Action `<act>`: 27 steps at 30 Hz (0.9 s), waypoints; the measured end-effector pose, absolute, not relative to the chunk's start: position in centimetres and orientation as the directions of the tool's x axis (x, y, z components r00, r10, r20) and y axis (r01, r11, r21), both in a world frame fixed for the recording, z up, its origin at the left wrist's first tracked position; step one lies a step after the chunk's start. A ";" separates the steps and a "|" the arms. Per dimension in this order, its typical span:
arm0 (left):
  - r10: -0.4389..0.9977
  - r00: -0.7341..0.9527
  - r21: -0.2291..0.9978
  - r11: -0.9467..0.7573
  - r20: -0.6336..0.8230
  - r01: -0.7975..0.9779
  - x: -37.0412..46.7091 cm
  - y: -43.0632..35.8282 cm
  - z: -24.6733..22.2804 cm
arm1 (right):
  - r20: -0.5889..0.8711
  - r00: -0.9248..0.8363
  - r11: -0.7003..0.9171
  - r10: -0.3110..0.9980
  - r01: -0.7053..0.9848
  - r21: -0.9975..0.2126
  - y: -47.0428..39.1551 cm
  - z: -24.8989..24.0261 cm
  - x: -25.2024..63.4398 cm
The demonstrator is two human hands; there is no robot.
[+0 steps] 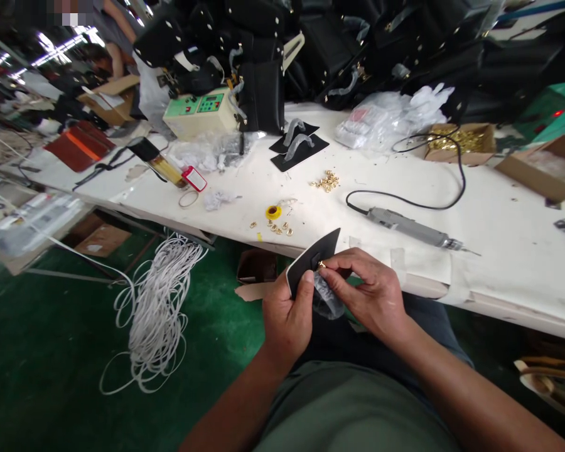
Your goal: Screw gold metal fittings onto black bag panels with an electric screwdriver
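Observation:
My left hand (pixel 289 314) grips a black panel (pixel 306 265) tilted up at the table's front edge, thumb across its face. A handle wrapped in clear plastic (pixel 327 298) hangs from the panel. My right hand (pixel 370 289) pinches a small gold fitting (pixel 321 265) between thumb and fingertips against the panel. Beyond them, loose gold rings (pixel 277 229) lie near a yellow tape roll (pixel 273 212), with a pile of gold pieces (pixel 328 181) farther back. Two more black panels (pixel 294 157) with wrapped handles rest behind that pile.
A grey electric screwdriver (pixel 407 227) with a looping black cable lies right on the white table (pixel 245 194). Behind stand a control box (pixel 200 113), black bags (pixel 263 94) and a box of gold parts (pixel 461 143). A person (pixel 115 37) is at far left.

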State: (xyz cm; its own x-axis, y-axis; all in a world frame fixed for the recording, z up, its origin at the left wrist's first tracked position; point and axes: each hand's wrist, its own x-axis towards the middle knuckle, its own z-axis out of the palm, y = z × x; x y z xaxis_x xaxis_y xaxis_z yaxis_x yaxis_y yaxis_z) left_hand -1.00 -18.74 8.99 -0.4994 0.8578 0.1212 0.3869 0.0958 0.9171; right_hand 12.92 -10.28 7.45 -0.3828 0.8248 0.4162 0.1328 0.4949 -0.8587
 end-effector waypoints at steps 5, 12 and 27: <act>0.876 -0.441 0.884 0.040 0.193 0.466 -0.3 -18.6 9.4 | 0.452 -0.388 0.548 0.803 0.181 -0.817 -10.6 8.0 13.7; 0.886 -0.269 0.762 -0.131 0.377 0.634 0.0 -18.7 9.7 | 0.486 -0.455 0.631 0.746 0.253 -0.733 -10.2 9.3 14.9; 0.909 -0.211 0.806 -0.189 0.360 0.560 0.8 -19.2 8.9 | 0.017 -0.380 0.069 0.925 0.124 -0.990 -11.1 8.8 14.7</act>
